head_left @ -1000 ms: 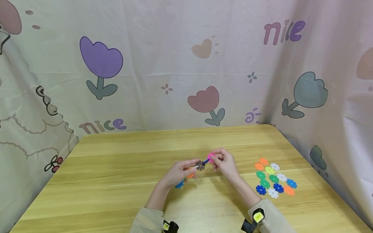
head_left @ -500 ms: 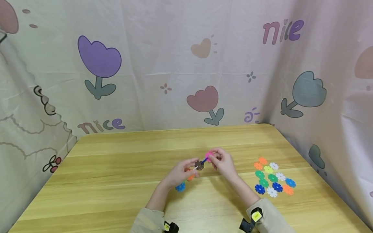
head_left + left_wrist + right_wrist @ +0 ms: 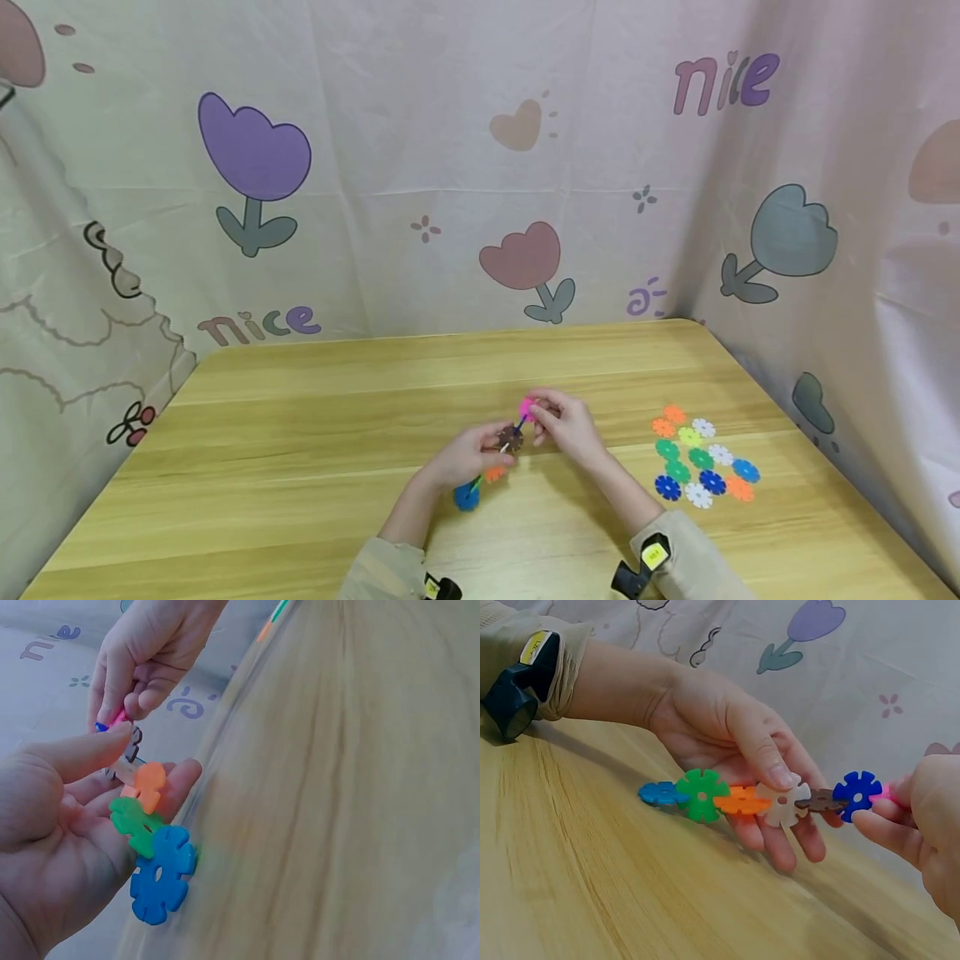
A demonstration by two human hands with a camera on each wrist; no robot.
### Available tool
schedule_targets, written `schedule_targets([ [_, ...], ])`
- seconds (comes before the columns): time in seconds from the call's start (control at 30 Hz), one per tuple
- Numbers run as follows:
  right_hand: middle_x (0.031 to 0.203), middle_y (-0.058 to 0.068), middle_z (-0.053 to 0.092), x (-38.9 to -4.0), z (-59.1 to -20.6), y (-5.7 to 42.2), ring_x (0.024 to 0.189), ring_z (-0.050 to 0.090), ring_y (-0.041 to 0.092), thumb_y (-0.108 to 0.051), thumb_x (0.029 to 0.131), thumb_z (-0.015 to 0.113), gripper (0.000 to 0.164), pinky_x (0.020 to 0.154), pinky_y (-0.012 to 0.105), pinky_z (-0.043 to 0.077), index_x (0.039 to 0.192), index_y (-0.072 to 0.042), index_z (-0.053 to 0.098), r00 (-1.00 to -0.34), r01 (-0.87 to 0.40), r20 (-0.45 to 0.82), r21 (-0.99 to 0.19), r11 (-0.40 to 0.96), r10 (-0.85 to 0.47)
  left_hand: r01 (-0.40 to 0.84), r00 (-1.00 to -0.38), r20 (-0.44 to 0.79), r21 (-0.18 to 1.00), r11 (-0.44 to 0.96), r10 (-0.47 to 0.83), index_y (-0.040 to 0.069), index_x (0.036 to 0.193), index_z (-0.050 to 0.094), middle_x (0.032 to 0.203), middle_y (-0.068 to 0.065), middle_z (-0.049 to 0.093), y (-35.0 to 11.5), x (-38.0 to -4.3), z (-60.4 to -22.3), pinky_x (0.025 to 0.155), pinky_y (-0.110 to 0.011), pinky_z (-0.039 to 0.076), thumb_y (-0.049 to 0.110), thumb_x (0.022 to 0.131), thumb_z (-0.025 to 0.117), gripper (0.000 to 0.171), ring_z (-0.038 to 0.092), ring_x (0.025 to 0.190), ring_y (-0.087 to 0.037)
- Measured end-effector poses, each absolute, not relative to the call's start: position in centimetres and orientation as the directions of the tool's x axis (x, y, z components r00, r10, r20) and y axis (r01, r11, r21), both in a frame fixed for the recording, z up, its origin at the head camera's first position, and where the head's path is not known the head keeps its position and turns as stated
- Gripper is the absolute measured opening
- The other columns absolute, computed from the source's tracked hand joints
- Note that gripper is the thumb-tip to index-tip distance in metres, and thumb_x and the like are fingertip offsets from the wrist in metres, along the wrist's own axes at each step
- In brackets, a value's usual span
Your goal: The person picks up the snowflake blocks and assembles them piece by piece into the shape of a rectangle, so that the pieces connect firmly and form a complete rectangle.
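Note:
A chain of slotted plastic snowflake discs stretches between the two hands. In the right wrist view its order runs light blue (image 3: 660,793), green (image 3: 697,802), orange (image 3: 741,802), white (image 3: 782,814), brown (image 3: 823,800), dark blue (image 3: 857,799) and pink (image 3: 883,793). My left hand (image 3: 463,458) pinches the chain at the white disc, thumb on top and fingers beneath; the light blue end hangs past the palm in the left wrist view. With thumb and forefinger my right hand (image 3: 568,427) pinches the pink disc, partly covering it, beside the dark blue one.
Several loose snowflake discs lie flat on the right of the wooden table (image 3: 300,433), among them a yellow disc (image 3: 689,437) and a white disc (image 3: 698,496). A printed curtain (image 3: 405,108) hangs behind the table and along its sides.
Both hands keep their pinch. My right hand has drifted left and a little nearer; my left hand has lowered slightly. The chain has tilted steeper, showing more of its light blue end.

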State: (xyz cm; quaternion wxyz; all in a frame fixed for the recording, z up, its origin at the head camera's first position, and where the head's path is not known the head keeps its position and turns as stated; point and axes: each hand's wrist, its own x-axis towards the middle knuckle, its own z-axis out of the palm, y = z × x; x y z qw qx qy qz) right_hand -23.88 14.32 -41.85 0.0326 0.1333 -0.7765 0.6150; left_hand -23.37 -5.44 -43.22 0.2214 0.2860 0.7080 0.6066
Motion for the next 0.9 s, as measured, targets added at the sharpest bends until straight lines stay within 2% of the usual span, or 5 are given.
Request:
schedule_targets([
  [0.17,0.081,0.021,0.058,-23.9,-42.1,14.1,0.059,0.056,0.016,0.008,0.088,0.052,0.033,0.055,0.033,0.054,0.121,0.013,0.05,-0.959,-0.235,0.197,-0.954,0.185,-0.203,0.054,-0.774,-0.025,0.993,0.105,0.633,-0.006,0.143,0.024,0.122,-0.026,0.053,-5.3,-23.2,-42.9,0.088,-0.038,0.048,0.008,0.092,0.057,0.062,0.059,0.103,-0.033],
  [0.27,0.083,0.018,0.059,-24.0,-42.2,13.9,0.061,0.057,0.016,0.008,0.087,0.053,0.035,0.056,0.03,0.055,0.122,0.012,0.049,-0.967,-0.19,0.156,-0.968,0.163,-0.199,0.011,-0.795,-0.043,0.996,0.086,0.605,-0.005,0.143,0.023,0.118,-0.026,0.055,-5.3,-23.1,-42.8,0.086,-0.039,0.049,0.009,0.093,0.055,0.061,0.059,0.099,-0.032],
  [0.6,0.086,0.018,0.063,-24.1,-42.5,12.6,0.067,0.06,0.018,0.008,0.084,0.059,0.027,0.06,0.03,0.055,0.11,0.014,0.053,-0.971,-0.158,0.138,-0.983,0.092,-0.193,-0.001,-0.874,-0.033,0.998,0.067,0.486,-0.004,0.142,0.025,0.126,-0.026,0.049,-5.0,-23.1,-42.8,0.084,-0.035,0.05,0.009,0.093,0.055,0.06,0.057,0.104,-0.029],
  [0.83,0.088,0.02,0.062,-24.2,-42.7,12.1,0.067,0.062,0.015,0.012,0.083,0.057,0.026,0.063,0.03,0.055,0.109,0.014,0.057,-0.973,-0.174,0.156,-0.98,0.096,-0.172,0.044,-0.898,0.011,0.997,0.067,0.44,0.0,0.142,0.029,0.118,-0.022,0.054,-4.9,-23.2,-42.7,0.061,-0.027,0.049,0.006,0.09,0.058,0.06,0.061,0.085,-0.022],
  [0.9,0.086,0.018,0.062,-24.3,-42.8,12.0,0.066,0.061,0.016,0.012,0.083,0.057,0.025,0.063,0.03,0.055,0.108,0.014,0.057,-0.975,-0.171,0.153,-0.98,0.101,-0.162,0.045,-0.9,0.01,0.997,0.069,0.436,0.001,0.142,0.032,0.116,-0.021,0.054,-4.9,-23.2,-42.8,0.06,-0.028,0.049,0.005,0.09,0.058,0.058,0.061,0.084,-0.021],
])
